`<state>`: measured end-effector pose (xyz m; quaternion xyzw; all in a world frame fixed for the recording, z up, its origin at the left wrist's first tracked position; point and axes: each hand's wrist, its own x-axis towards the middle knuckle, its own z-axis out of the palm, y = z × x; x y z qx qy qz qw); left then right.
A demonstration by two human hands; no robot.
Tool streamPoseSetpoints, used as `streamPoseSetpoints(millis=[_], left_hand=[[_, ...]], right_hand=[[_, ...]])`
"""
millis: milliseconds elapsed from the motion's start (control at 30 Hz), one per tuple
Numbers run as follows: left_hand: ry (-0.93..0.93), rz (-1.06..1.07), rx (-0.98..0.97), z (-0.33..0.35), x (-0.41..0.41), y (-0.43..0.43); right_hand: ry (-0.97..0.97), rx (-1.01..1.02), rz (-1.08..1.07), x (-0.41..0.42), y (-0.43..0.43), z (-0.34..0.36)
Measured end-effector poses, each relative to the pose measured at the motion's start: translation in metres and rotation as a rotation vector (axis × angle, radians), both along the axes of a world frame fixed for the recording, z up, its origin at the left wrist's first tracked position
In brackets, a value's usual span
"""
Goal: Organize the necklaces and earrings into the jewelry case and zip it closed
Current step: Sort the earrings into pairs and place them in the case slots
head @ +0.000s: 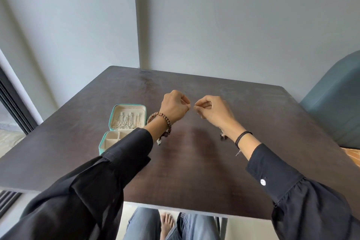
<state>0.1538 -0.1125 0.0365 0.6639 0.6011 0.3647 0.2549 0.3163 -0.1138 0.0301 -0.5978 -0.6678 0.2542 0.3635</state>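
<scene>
The teal jewelry case (106, 143) lies open at the table's left. Its raised lid (114, 115) holds several silver chains (124, 121). Its cream base with compartments is partly hidden by my left sleeve. My left hand (175, 106) and my right hand (212, 110) are raised over the middle of the table, right of the case. Their pinched fingertips almost touch around a tiny pale jewelry piece (192, 106), too small to identify. A small dark jewelry item (223, 137) shows by my right wrist, and I cannot tell whether it lies on the table or hangs.
The dark wooden table (194, 171) stands in a corner of grey walls. A blue-grey upholstered chair (335, 99) stands at the right. I wear a brown bead bracelet (164, 121) on my left wrist and a black cord (242, 136) on my right. My legs show below the near edge.
</scene>
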Motion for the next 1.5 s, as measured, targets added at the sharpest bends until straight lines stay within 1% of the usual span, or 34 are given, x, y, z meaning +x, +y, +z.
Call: streamPoseSetpoints(millis=[300, 367, 500, 700, 800, 900, 967, 1033, 1133, 1233, 1400, 1500], left_hand=[[0.000, -0.174, -0.054, -0.016, 0.059, -0.027], [-0.005, -0.185, -0.055, -0.022, 0.070, -0.025], [-0.016, -0.165, 0.006, -0.035, 0.090, -0.020], [-0.060, -0.125, 0.073, -0.059, 0.106, -0.003], [-0.026, -0.158, 0.109, -0.065, 0.110, 0.007], [-0.045, -0.173, 0.119, -0.065, 0.113, 0.013], [-0.013, -0.179, 0.120, -0.064, 0.115, 0.016], [0.037, -0.172, 0.118, -0.065, 0.118, 0.017], [0.022, -0.120, 0.106, -0.067, 0.120, 0.020], [0.027, -0.093, 0.105, -0.068, 0.122, 0.022], [0.008, -0.089, 0.121, -0.068, 0.122, 0.021], [0.015, -0.095, 0.122, -0.068, 0.122, 0.021]], right_hand=[[-0.016, 0.007, -0.133, 0.078, -0.030, -0.003], [-0.027, -0.002, -0.165, 0.095, -0.034, -0.007], [-0.014, -0.030, -0.233, 0.117, -0.039, -0.022], [0.035, -0.032, -0.280, 0.123, -0.038, -0.040], [0.033, -0.042, -0.276, 0.122, -0.037, -0.040], [0.043, -0.067, -0.275, 0.123, -0.040, -0.041], [0.058, -0.075, -0.269, 0.125, -0.042, -0.041], [0.089, -0.093, -0.255, 0.126, -0.043, -0.041], [0.141, -0.089, -0.231, 0.128, -0.044, -0.041], [0.082, -0.070, -0.239, 0.128, -0.044, -0.044], [0.059, -0.062, -0.249, 0.126, -0.046, -0.042], [-0.004, -0.034, -0.269, 0.124, -0.047, -0.046]])
